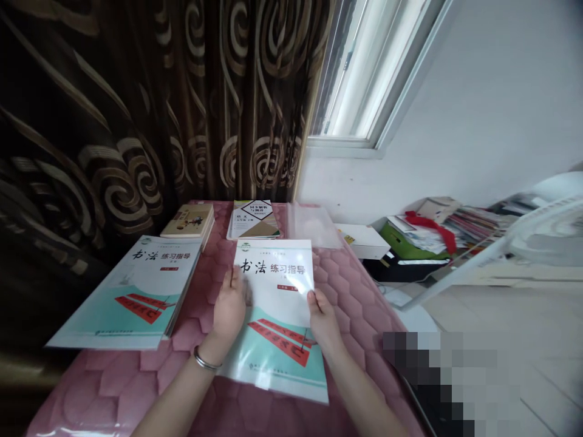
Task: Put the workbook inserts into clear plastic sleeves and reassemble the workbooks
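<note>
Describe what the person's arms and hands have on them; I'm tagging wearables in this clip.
Both forearms are bare, with no sleeves in view. The left hand has a thin silver-coloured bangle at the wrist. The right hand shows no glove, watch or ring.
</note>
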The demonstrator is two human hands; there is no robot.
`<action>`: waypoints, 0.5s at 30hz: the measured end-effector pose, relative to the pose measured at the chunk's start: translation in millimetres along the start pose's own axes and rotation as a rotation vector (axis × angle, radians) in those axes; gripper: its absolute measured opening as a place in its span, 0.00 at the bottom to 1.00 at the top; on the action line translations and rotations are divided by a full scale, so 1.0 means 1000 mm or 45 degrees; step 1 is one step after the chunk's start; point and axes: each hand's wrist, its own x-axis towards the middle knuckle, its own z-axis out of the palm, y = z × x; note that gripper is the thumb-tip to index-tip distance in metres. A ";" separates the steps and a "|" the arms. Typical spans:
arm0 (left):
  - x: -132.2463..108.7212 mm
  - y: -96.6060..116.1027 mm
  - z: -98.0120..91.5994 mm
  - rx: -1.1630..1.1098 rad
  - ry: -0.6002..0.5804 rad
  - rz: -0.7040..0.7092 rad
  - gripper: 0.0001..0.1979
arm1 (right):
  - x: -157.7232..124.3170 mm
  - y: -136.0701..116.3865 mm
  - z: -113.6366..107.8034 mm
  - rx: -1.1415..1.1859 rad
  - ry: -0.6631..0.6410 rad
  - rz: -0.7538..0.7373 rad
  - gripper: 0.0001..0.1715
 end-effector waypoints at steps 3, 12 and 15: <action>0.011 0.001 -0.012 -0.285 0.045 -0.144 0.27 | 0.000 -0.008 -0.004 0.048 0.013 -0.003 0.34; 0.029 -0.007 -0.006 -0.785 0.008 -0.306 0.15 | 0.005 -0.016 -0.009 0.067 -0.016 -0.056 0.30; 0.028 -0.015 0.003 -0.651 -0.035 -0.335 0.15 | 0.011 -0.009 -0.003 0.068 -0.051 -0.081 0.29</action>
